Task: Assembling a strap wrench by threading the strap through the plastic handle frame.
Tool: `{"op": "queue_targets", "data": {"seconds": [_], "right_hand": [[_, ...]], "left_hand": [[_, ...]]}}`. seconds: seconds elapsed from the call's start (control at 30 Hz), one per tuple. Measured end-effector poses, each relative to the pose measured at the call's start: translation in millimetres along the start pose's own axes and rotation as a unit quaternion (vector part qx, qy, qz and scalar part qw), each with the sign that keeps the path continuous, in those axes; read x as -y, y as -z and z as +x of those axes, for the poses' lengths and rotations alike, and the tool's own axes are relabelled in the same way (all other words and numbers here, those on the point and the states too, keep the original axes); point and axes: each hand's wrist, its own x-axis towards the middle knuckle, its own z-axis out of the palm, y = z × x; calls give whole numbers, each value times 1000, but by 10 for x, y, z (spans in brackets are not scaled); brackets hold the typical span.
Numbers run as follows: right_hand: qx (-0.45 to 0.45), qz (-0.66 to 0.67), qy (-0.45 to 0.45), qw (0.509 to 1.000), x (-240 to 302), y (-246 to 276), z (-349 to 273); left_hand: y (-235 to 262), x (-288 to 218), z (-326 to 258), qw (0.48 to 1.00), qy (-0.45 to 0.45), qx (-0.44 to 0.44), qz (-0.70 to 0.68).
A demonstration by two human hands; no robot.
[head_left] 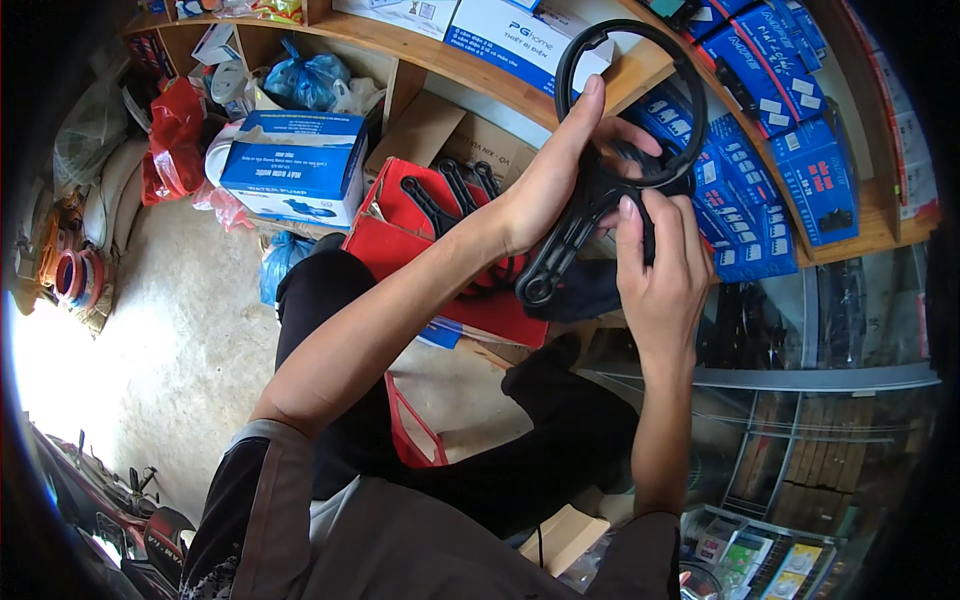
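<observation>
Grip of the left hand (555, 165) is closed around the upper end of a slotted black arm (572, 238), near a large black ring (701, 95), while the right hand (665, 255) pinches from the other side, close to where the two meet. Ring stands above the grip; the arm's eyelet end juts out below and to the left. Work looks partway: arm and ring are together, yet the hands cover the joint, so whether it is fastened cannot be told, and securing it may remain. Left of the grip, on a red box (510, 322), lie three similar arms (460, 190); no rings show on them, so they seem not yet done.
</observation>
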Motion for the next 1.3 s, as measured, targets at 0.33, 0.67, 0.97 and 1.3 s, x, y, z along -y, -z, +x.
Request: {"op": "queue_targets", "data": {"seconds": [0.33,0.67,0.97,1.3], "right_hand": [[142,-131,153,969,-46,211,249],[170,151,-68,971,126,303,212],[87,172,-189,963,395,317,166],[65,92,-113,987,349,113,59]], "left_hand": [[72,-47,-3,993,114,-12,-19],[187,15,2,974,114,90,-172],[-43,-64,-171,980,103,38,-165],[-10,87,-94,1000,14,2,-27]]}}
